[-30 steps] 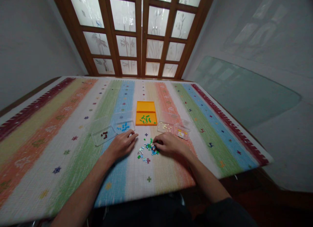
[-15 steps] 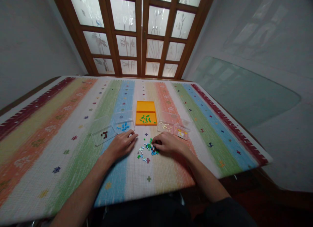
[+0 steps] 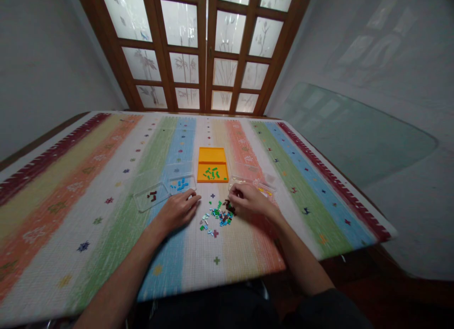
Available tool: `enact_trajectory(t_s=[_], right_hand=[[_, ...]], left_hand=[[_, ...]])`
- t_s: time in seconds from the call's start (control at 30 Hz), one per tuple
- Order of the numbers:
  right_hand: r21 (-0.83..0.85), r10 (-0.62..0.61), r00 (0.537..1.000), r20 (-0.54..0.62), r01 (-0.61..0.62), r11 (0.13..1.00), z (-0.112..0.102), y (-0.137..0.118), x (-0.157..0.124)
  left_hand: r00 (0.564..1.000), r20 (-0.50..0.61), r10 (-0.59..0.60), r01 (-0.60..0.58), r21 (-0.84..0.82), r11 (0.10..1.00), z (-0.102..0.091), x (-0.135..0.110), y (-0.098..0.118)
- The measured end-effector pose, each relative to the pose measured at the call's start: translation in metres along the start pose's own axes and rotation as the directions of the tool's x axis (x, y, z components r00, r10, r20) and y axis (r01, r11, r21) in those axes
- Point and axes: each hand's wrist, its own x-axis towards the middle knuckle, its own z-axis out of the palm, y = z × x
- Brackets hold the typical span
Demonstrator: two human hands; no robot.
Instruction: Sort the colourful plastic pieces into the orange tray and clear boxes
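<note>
A small heap of mixed coloured pieces lies on the striped cloth between my hands. My left hand rests palm down left of the heap, fingers loosely curled, holding nothing that I can see. My right hand is raised a little over the heap's right edge, fingertips pinched together on something too small to make out. Beyond the heap stands an orange tray with green pieces. A clear box with blue pieces and a clear box with dark red pieces sit to the left.
Two more clear boxes, one with pale pieces and one with yellow pieces, sit partly behind my right hand. A wooden glazed door stands behind the table. A glass sheet leans against the right wall. The table's near edge runs close to my body.
My right hand has lifted off the heap's right side and moved back toward the clear boxes with its fingers pinched. My left hand has stayed put.
</note>
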Motion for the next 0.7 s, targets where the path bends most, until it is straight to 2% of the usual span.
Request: enact_trajectory(t_s=[0.1, 0.23, 0.5, 0.7], right_hand=[[-0.026, 0.039, 0.985, -0.167, -0.043, 0.999, -0.012, 0.016, -0.002], [-0.097, 0.120, 0.955, -0.271, -0.151, 0.984, -0.020, 0.033, -0.006], [-0.105, 0.156, 0.960, -0.231, -0.184, 0.977, -0.018, 0.042, -0.008], [-0.193, 0.174, 0.962, -0.209, -0.215, 0.957, -0.015, 0.047, -0.007]], left_hand=[[1.000, -0.004, 0.009, -0.009, -0.005, 1.000, -0.002, 0.001, 0.000], [1.000, -0.015, 0.019, -0.020, -0.027, 0.999, -0.003, 0.002, 0.001], [0.995, -0.102, 0.012, -0.019, -0.072, 0.997, -0.001, 0.001, 0.003], [0.993, -0.122, -0.001, -0.005, -0.049, 0.999, -0.003, 0.000, 0.003]])
